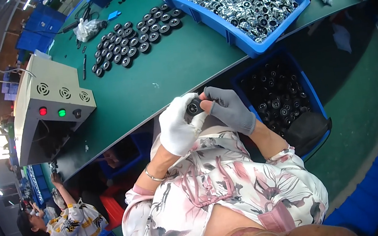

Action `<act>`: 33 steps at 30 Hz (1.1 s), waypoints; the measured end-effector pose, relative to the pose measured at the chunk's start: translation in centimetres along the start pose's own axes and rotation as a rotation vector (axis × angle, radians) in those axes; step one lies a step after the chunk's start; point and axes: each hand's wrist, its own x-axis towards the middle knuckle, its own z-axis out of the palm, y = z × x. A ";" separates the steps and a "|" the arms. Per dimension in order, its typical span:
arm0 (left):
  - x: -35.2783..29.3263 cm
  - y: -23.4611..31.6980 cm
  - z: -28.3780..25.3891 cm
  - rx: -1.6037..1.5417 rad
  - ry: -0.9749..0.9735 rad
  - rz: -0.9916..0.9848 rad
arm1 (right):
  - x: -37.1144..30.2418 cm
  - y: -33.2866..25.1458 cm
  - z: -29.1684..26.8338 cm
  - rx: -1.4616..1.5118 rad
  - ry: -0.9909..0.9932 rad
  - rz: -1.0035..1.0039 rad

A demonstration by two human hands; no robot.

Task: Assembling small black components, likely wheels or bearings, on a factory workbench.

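Head | 1 left hand (pixel 178 125) | 1 right hand (pixel 232 110) | 1 black wheel (pixel 193 108) held

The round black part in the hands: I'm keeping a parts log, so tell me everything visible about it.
The round black part resembles a small wheel, with a dark rim and a paler, silvery ring on the face turned toward the camera. It may be plastic with metal, though finer detail is too small to tell. It is held off the green table, near its front edge: the left hand, gloved in white, grips it, and bare fingertips of the right hand meet its right side.
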 end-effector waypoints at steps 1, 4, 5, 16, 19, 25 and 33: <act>-0.1 -0.1 0.1 -0.030 0.014 -0.027 | 0.2 -0.5 0.2 0.019 0.003 0.020; -0.1 0.0 -0.1 -0.054 0.052 -0.030 | 0.3 -1.0 0.5 0.059 0.030 0.041; 0.0 0.0 -0.2 -0.043 0.067 -0.001 | 0.4 -1.0 0.6 0.088 0.060 0.036; -0.5 -1.3 -0.5 -0.095 0.049 -0.052 | 0.9 -1.2 0.6 -0.057 0.019 -0.018; -0.1 -1.9 0.3 0.000 0.064 0.083 | 0.6 -1.1 1.1 -0.199 0.112 -0.127; 0.8 -2.5 1.1 0.215 0.027 0.105 | 1.2 -1.1 1.6 -0.588 0.294 -0.304; 1.9 -1.9 1.0 0.121 -0.032 0.118 | 1.5 -1.1 0.5 -0.767 0.347 -0.478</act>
